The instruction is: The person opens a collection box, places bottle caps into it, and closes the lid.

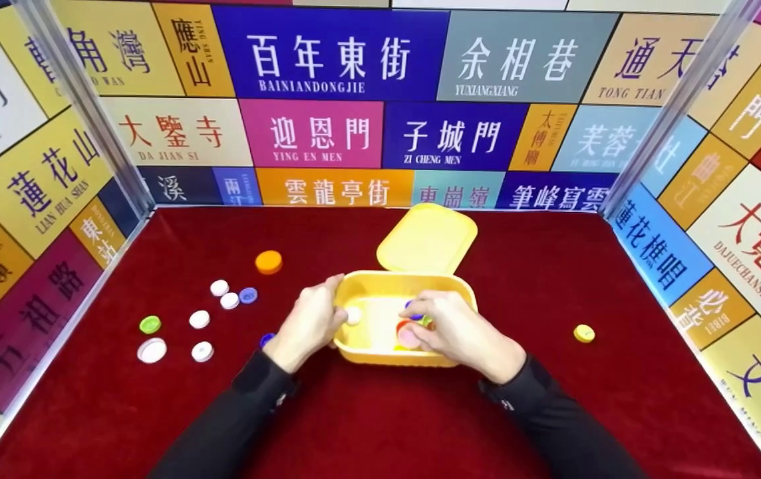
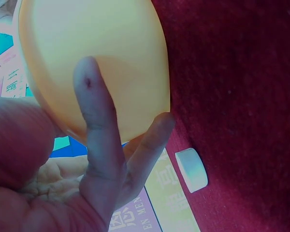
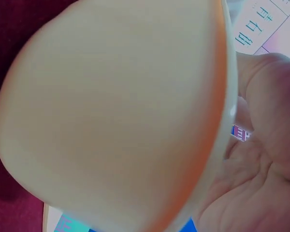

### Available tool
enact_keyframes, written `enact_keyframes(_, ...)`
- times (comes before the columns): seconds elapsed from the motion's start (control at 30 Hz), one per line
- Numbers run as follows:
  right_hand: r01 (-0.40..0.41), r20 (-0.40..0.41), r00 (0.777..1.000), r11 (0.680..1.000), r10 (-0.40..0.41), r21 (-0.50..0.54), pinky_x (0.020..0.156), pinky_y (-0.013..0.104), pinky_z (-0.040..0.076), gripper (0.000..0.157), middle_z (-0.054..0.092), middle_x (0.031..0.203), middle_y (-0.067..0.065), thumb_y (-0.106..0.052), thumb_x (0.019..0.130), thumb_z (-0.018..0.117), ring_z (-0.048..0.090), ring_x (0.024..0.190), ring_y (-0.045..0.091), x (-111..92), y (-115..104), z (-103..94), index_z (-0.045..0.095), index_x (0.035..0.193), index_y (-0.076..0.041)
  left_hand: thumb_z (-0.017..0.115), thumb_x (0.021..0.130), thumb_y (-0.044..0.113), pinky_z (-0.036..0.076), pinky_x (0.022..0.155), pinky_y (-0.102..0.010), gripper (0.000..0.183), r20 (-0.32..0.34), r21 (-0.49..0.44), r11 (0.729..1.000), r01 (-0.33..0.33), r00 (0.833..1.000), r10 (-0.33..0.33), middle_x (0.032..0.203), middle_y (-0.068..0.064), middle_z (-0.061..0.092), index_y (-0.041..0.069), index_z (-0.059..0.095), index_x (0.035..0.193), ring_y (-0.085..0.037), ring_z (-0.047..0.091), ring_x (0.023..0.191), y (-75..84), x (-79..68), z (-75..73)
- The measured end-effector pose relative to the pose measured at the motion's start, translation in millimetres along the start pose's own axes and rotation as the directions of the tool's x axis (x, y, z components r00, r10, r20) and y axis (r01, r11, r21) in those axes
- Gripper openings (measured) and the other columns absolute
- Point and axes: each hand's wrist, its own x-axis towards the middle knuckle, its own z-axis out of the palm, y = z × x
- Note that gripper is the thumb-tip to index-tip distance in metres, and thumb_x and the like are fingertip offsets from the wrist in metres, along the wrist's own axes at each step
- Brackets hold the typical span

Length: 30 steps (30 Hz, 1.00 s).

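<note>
A yellow plastic box (image 1: 394,357) stands open on the red cloth. My left hand (image 1: 308,322) grips its left end, thumb over the rim and fingers along the outer wall, as the left wrist view shows. Inside, a white bottle cap (image 1: 353,315) lies by the left thumb. My right hand (image 1: 457,329) reaches over the right rim with bent fingers among several caps; a pink cap (image 1: 409,337) sits at the thumb tip, a blue cap (image 1: 412,309) under the index finger. I cannot tell whether it pinches one. In the right wrist view the box wall hides these fingertips.
The yellow lid (image 1: 428,238) lies behind the box. Several white, blue and green caps are scattered at left, among them a green cap (image 1: 150,324). An orange cap (image 1: 269,262) lies farther back, a yellow cap (image 1: 584,333) at right. Printed panels wall the cloth's back and sides.
</note>
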Motion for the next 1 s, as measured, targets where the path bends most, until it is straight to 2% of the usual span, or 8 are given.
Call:
enact_keyframes(0.1, -0.003, -0.015, 1.000, 1.000, 0.003, -0.014, 0.093, 0.045, 0.073, 0.018, 0.086, 0.110, 0.014, -0.007, 0.101, 0.089, 0.082, 0.101, 0.032, -0.5, 1.3, -3.4, 0.090, 0.118, -0.002, 0.069, 0.102, -0.004, 0.061, 0.048, -0.027, 0.070, 0.006, -0.010, 1.000, 0.003, 1.000, -0.003, 0.153, -0.032, 0.071, -0.003, 0.053, 0.170, -0.028, 0.080, 0.072, -0.3, -0.9, 0.4)
enact_keyframes(0.33, -0.010, -0.089, 0.996, 0.999, 0.006, -0.044, 0.098, 0.049, 0.072, 0.019, 0.088, 0.111, 0.011, -0.014, 0.103, 0.090, 0.084, 0.104, 0.029, -0.4, 7.1, -19.0, 0.090, 0.118, -0.005, 0.070, 0.102, -0.003, 0.063, 0.051, -0.027, 0.070, 0.005, 0.004, 1.000, 0.010, 1.000, -0.010, 0.152, -0.031, 0.073, -0.004, 0.054, 0.170, -0.030, 0.082, 0.085, -1.4, -2.6, 0.7)
enact_keyframes(0.47, -0.059, -0.140, 0.989, 0.998, 0.056, -0.015, 0.100, 0.051, 0.072, 0.026, 0.088, 0.118, 0.013, -0.013, 0.102, 0.091, 0.083, 0.109, 0.030, -5.0, 14.4, -34.7, 0.088, 0.126, -0.005, 0.070, 0.105, -0.002, 0.064, 0.052, -0.028, 0.070, 0.029, -0.012, 0.999, 0.030, 0.999, -0.030, 0.155, -0.032, 0.070, -0.003, 0.051, 0.172, -0.027, 0.080, 0.077, -0.9, -1.3, -0.2)
enact_keyframes(0.57, -0.102, -0.173, 0.980, 0.995, 0.097, -0.017, 0.096, 0.051, 0.071, 0.028, 0.086, 0.117, 0.013, -0.011, 0.100, 0.092, 0.081, 0.104, 0.029, -11.0, 21.1, -46.6, 0.088, 0.128, -0.006, 0.070, 0.107, -0.001, 0.064, 0.052, -0.028, 0.070, 0.049, -0.030, 0.998, 0.053, 0.997, -0.052, 0.157, -0.032, 0.068, -0.003, 0.049, 0.174, -0.022, 0.076, 0.066, -0.5, -0.7, -0.6)
enact_keyframes(0.77, -0.187, -0.208, 0.962, 0.982, 0.176, -0.036, 0.096, 0.051, 0.073, 0.032, 0.085, 0.118, 0.011, -0.009, 0.099, 0.093, 0.082, 0.105, 0.029, -32.0, 41.2, -63.8, 0.087, 0.131, -0.007, 0.069, 0.104, -0.003, 0.062, 0.048, -0.028, 0.070, 0.023, -0.025, 0.999, 0.027, 0.999, -0.027, 0.152, -0.033, 0.071, -0.003, 0.051, 0.172, -0.019, 0.074, 0.061, -0.6, -0.1, -0.3)
enact_keyframes(1.0, -0.290, -0.241, 0.933, 0.955, 0.267, -0.064, 0.094, 0.060, 0.071, 0.041, 0.084, 0.125, 0.018, -0.005, 0.097, 0.093, 0.082, 0.108, 0.036, -72.8, 73.0, -78.9, 0.084, 0.137, -0.004, 0.068, 0.101, -0.003, 0.061, 0.046, -0.027, 0.068, -0.008, -0.012, 1.000, -0.015, 1.000, 0.015, 0.146, -0.035, 0.075, -0.007, 0.054, 0.168, -0.019, 0.075, 0.060, -2.4, -0.5, -1.5)
